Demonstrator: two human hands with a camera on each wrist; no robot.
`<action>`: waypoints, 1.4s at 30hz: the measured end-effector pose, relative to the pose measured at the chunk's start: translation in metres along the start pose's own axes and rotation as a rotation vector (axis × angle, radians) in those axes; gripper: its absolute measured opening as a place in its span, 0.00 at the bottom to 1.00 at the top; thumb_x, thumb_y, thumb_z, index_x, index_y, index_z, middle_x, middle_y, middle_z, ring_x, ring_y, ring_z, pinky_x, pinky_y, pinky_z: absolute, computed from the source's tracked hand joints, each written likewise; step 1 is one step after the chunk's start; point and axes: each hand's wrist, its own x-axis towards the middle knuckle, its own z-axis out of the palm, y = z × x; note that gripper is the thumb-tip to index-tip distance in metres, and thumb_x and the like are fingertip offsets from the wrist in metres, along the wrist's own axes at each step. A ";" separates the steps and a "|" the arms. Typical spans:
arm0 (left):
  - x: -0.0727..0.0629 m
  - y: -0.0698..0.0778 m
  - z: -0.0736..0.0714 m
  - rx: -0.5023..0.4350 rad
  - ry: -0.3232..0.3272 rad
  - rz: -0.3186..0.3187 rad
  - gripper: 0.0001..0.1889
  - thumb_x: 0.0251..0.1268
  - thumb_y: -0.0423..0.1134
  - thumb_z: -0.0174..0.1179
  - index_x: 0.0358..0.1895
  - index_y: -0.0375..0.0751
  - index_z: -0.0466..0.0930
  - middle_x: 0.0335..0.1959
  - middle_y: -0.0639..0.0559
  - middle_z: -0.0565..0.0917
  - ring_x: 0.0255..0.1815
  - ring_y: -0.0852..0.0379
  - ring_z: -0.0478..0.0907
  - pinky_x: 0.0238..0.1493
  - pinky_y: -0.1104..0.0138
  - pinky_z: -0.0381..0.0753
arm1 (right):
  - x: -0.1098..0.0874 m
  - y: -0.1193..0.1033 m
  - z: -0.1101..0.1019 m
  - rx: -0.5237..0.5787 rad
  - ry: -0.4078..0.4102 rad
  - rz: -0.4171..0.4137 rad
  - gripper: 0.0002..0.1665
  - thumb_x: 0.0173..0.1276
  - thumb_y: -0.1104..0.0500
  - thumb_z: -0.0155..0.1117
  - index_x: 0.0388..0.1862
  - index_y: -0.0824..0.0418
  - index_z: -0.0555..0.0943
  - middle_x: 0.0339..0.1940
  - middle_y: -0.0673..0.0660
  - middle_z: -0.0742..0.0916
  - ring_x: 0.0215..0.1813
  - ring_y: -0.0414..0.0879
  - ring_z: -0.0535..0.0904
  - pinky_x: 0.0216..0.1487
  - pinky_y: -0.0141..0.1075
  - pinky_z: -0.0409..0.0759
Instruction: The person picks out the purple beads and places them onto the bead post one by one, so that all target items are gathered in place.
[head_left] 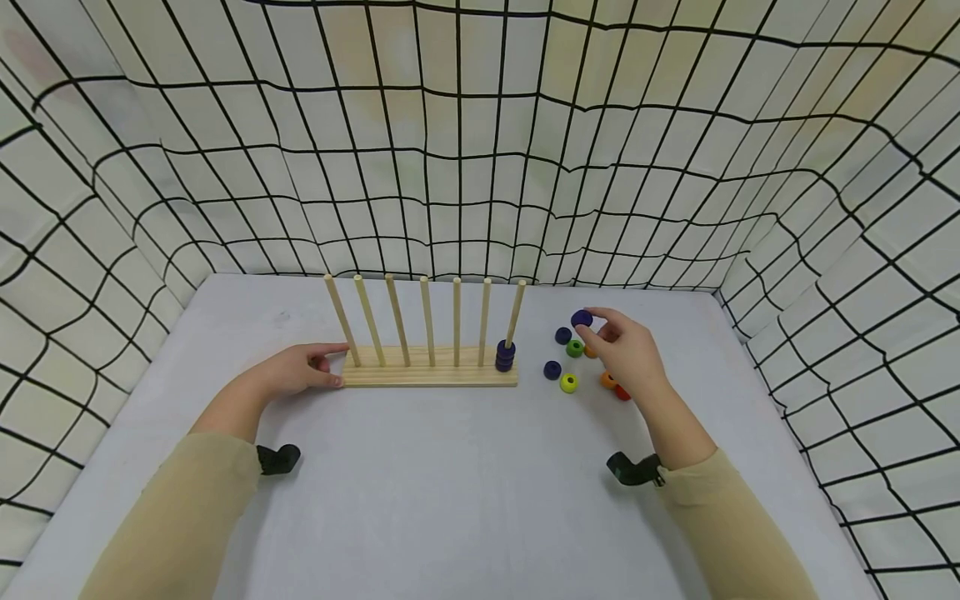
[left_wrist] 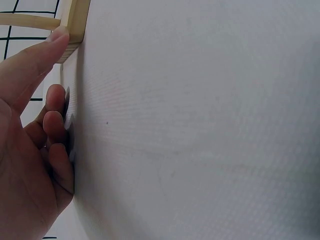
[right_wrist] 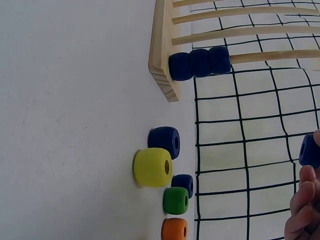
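A wooden peg stand (head_left: 427,377) with several upright pegs lies across the table. My left hand (head_left: 295,370) grips its left end, index finger at the back corner and thumb (left_wrist: 59,37) at the front; the other fingers are curled beside it. Three dark blue beads (right_wrist: 200,63) are stacked on the rightmost peg. To the right of the stand, my right hand (head_left: 632,350) pinches another dark blue bead (head_left: 581,319) between thumb and fingertips, raised over the loose beads. In the right wrist view this held bead (right_wrist: 310,151) shows at the right edge.
Loose beads lie right of the stand: two dark blue (head_left: 552,370), a yellow one (head_left: 569,383), a green one (head_left: 574,348), orange ones (head_left: 607,380) and a red one (head_left: 623,392), partly under my right hand. Black netting (head_left: 457,175) over white walls encloses the table's back and sides.
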 end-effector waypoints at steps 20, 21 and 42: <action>0.001 -0.002 0.001 0.007 0.000 -0.014 0.40 0.63 0.47 0.68 0.75 0.39 0.62 0.38 0.47 0.72 0.38 0.51 0.67 0.39 0.60 0.65 | -0.004 -0.024 -0.001 0.050 0.022 -0.040 0.31 0.69 0.37 0.63 0.67 0.47 0.76 0.35 0.54 0.79 0.35 0.50 0.74 0.29 0.38 0.73; 0.001 -0.002 0.001 0.005 0.000 -0.016 0.40 0.63 0.47 0.68 0.75 0.40 0.62 0.38 0.47 0.72 0.38 0.51 0.67 0.39 0.60 0.65 | -0.003 -0.025 -0.001 0.052 0.023 -0.042 0.31 0.69 0.38 0.63 0.67 0.47 0.76 0.35 0.54 0.79 0.35 0.51 0.74 0.30 0.38 0.73; -0.001 0.001 -0.001 0.023 -0.002 -0.011 0.39 0.63 0.47 0.68 0.75 0.40 0.63 0.38 0.47 0.73 0.38 0.51 0.67 0.39 0.60 0.65 | -0.004 -0.049 -0.002 0.110 0.045 -0.130 0.29 0.69 0.42 0.65 0.67 0.46 0.77 0.33 0.54 0.79 0.30 0.50 0.74 0.28 0.37 0.75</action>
